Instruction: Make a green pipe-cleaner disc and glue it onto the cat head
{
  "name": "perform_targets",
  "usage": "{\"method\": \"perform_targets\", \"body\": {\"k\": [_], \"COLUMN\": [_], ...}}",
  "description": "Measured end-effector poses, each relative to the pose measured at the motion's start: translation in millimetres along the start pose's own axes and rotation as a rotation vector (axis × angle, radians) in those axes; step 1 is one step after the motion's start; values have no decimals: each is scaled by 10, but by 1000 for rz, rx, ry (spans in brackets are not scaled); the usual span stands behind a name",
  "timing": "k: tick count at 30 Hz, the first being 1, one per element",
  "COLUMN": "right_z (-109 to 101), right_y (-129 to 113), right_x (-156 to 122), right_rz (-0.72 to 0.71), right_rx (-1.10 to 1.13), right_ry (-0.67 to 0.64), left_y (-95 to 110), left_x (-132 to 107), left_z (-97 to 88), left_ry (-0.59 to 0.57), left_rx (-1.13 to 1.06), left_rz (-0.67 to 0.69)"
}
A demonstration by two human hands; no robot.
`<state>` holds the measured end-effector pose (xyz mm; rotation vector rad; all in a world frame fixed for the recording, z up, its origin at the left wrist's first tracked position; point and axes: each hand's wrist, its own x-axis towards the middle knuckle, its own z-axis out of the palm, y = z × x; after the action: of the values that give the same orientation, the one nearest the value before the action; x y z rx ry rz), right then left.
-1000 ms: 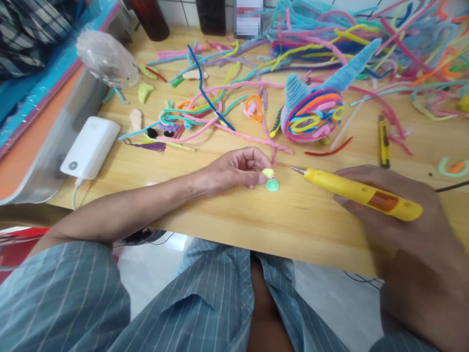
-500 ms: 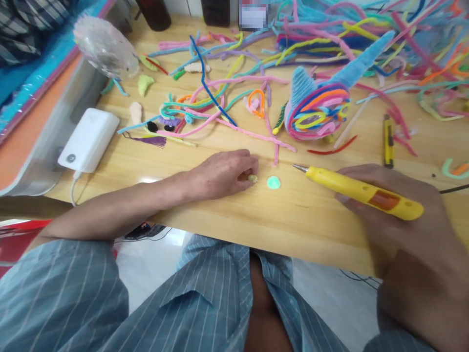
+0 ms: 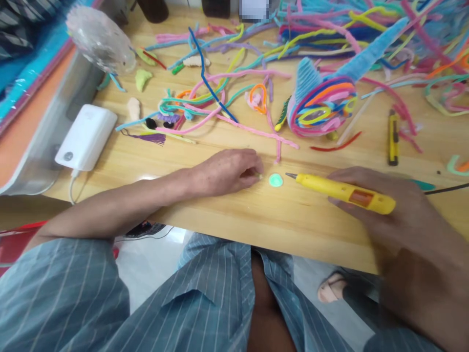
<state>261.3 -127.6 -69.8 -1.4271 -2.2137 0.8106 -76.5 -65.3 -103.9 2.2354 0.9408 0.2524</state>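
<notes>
Right of round mint-green disc point(image 3: 276, 180), right hand point(image 3: 406, 220) grips yellow plastic metal-tipped tool point(image 3: 339, 189); left, left hand point(image 3: 234, 168) pinches small pale-yellow piece point(image 3: 260, 176); tool slip might knock disc.

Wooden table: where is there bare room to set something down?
Between the green disc and the near table edge; also between the white box, the purple tassel and the left forearm. Crowded: the back right, under piled fuzzy stems.

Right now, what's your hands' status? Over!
Right hand: holding yellow tool, pointed toward green disc. Left hand: beside disc, grip mostly hidden. Pink fuzzy stem just beyond disc.
</notes>
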Motion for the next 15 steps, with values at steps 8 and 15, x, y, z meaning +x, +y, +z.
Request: {"method": "perform_targets", "body": {"k": [8,15], "right_z": [-147,-333], "right_y": [23,-31], "right_x": [129,303], "right_rz": [-7,-117], "right_rx": [-7,-105], "right_ry": [-82,-198], "left_y": [-124,-167], "left_x": [104,154], "left_z": [-118,-75], "left_ry": [-121,-142], "left_rx": [-898,-1345], "left_rz": [-216,-325]}}
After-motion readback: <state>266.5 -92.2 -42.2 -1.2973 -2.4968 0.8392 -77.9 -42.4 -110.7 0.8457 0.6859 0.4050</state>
